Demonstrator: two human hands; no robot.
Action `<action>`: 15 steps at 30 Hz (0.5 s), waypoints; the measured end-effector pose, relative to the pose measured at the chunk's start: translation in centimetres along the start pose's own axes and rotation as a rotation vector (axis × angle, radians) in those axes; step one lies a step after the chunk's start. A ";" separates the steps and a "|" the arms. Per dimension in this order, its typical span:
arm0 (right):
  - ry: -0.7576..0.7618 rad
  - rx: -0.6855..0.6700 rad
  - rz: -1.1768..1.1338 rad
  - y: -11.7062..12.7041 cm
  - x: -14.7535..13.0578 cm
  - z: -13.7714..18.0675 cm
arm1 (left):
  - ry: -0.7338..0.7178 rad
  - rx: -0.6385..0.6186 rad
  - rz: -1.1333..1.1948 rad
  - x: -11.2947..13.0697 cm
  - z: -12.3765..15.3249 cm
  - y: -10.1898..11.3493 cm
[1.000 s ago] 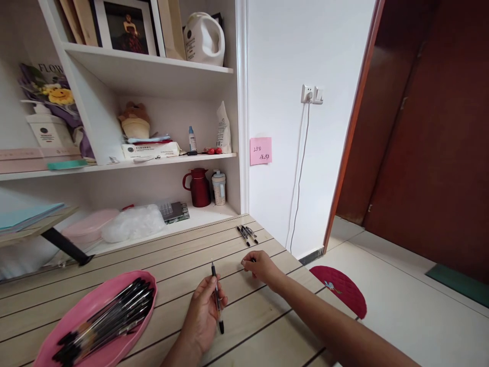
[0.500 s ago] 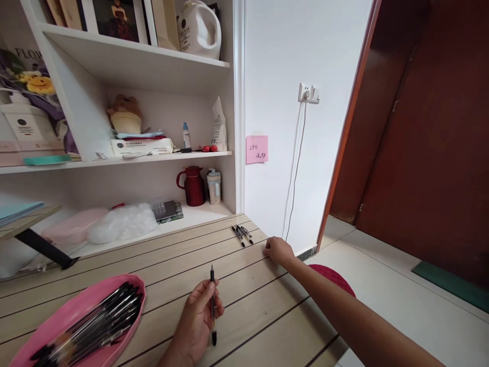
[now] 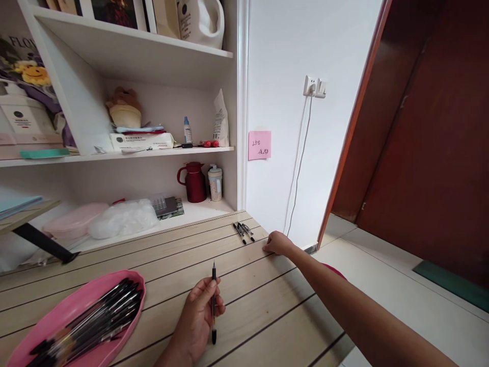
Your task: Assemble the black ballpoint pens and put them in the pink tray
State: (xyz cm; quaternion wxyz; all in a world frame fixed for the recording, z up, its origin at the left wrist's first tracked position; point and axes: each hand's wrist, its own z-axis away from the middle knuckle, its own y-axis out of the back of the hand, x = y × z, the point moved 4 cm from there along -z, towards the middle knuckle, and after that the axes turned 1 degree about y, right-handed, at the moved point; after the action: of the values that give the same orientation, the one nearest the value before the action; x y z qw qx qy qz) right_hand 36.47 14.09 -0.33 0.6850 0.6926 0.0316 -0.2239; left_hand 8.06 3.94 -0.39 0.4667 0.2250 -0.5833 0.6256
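My left hand [image 3: 198, 311] is closed around a black gel pen [image 3: 214, 306], thumb against fingers, with the bare writing tip pointing away from me. My right hand [image 3: 278, 243] is stretched to the table's far right edge, its fingers curled down and closed. Whatever those fingers hold, if anything, is hidden. Just left of it lies a small group of short black-and-clear pieces [image 3: 243, 232] that look like pen caps. At the lower left, a pink oval tray [image 3: 139, 311] holds many black pens [image 3: 103, 311], lying lengthwise.
The slatted wooden table [image 3: 168, 270] meets a white shelf unit [image 3: 133, 56] bearing a red jug [image 3: 195, 182], a cup [image 3: 215, 182] and a plastic bag [image 3: 124, 218]. A pink note [image 3: 260, 145] is stuck on the wall. A cable [image 3: 303, 158] hangs from the socket.
The view has shifted slightly. My left hand keeps the pen in the same grip, and my right hand stays closed at the table edge.
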 end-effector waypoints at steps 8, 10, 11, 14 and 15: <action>-0.001 -0.012 0.023 0.0 0.0 0.1 | 0.000 0.004 -0.004 0.1 0.1 0.0; -0.009 -0.012 0.029 0.0 0.0 0.1 | -0.004 0.004 -0.005 0.1 0.1 -0.1; -0.013 -0.011 0.032 0.0 0.0 0.1 | -0.004 0.005 -0.005 0.1 0.2 -0.1; -0.023 -0.011 0.041 0.1 -0.1 0.2 | 0.000 0.006 -0.007 0.1 0.2 -0.1; -0.027 -0.011 0.042 0.1 -0.1 0.2 | 0.001 0.005 -0.008 0.1 0.2 -0.1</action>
State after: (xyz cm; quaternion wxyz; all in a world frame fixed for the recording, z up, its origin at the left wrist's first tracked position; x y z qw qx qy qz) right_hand 36.39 13.89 -0.20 0.6938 0.6862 0.0090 -0.2184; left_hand 8.01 3.77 -0.18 0.4690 0.2281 -0.5805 0.6253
